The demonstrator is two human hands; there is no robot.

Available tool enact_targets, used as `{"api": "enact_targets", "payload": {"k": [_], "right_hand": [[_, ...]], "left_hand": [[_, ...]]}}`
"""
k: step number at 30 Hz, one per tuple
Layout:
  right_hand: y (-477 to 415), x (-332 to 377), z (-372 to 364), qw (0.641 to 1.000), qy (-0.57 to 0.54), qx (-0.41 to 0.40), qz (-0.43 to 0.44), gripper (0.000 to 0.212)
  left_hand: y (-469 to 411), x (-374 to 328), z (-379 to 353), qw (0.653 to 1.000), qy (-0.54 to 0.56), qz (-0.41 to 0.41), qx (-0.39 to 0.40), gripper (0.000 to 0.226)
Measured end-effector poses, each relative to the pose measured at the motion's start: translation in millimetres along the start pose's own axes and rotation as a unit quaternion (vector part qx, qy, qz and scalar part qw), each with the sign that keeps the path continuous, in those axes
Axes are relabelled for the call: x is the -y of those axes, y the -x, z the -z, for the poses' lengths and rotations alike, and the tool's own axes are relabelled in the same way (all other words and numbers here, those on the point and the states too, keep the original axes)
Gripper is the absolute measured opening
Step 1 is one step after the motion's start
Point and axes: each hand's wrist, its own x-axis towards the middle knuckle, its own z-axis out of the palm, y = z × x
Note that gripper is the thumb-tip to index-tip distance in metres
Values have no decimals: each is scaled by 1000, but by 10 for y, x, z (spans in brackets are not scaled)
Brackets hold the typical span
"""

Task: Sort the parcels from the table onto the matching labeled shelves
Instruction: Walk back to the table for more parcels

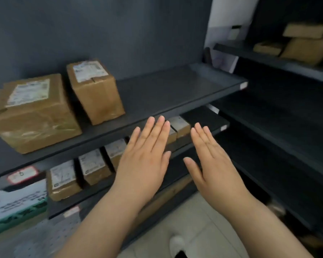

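1. Step, as a judgement: between parcels, nothing carried, next pickup pending. Table not in view.
2. Left hand (144, 157): flat, fingers straight and together, gripping nothing. Held in front of the lower shelf (203, 116), fingertips just under the upper shelf (175, 90) lip.
3. Right hand (213, 161): likewise released, palm down, thumb out toward 9 o'clock. Near the left hand, not touching.
4. Parcels: big box (34, 112) and smaller box (95, 90) on the upper shelf at 10 o'clock from the hands, close but apart. Row of small boxes (93, 164) on the lower shelf at 8 o'clock, partly hidden behind the left hand. More boxes (306, 45) on the right rack (268, 53) at 2 o'clock.
5. Next move, a guess: turn to the table, grip one parcel, read its label, match it to a shelf tag (21, 174). Tag at 8 o'clock too blurred to read.
6. Open room: upper shelf bare from 12 to 1 o'clock, right of the smaller box. Lower shelf bare at 1 o'clock past the row.
7. Edges: upper shelf lip close over the fingertips, so knuckle risk on lifting. Right rack near at 3 o'clock, tight corner. Floor (203, 220) open at 6 o'clock.
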Motion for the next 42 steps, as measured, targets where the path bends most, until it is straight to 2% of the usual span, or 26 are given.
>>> {"api": "enact_targets", "payload": {"k": [5, 12, 16, 21, 24, 28, 30, 37, 42], "right_hand": [[865, -342, 408, 991, 31, 11, -130, 61], [2057, -779, 987, 956, 64, -68, -279, 64], [2852, -1017, 1440, 928, 94, -115, -341, 66], [4118, -1329, 2113, 883, 145, -152, -420, 64], [5029, -1471, 2532, 843, 163, -166, -485, 65], [6185, -1454, 2993, 773, 209, -186, -570, 66], [6680, -1364, 3146, 730, 211, -187, -622, 66], [7853, -1078, 3327, 592, 194, -208, -754, 64], [8324, -1214, 3295, 523, 173, -204, -809, 67]], "left_hand": [[143, -821, -154, 992, 60, -96, 58, 61], [156, -2129, -124, 958, 115, -253, 71, 61], [241, -3071, 26, 929, 149, -332, 69, 62], [613, -4573, 275, 883, 202, -419, 67, 61], [1023, -5533, 497, 848, 232, -470, 80, 62], [1659, -6696, 849, 767, 296, -556, 118, 58], [1937, -7154, 970, 736, 296, -601, 97, 57], [2707, -8311, 1191, 617, 326, -702, 138, 62], [3033, -8976, 1154, 572, 310, -744, 151, 59]]}}
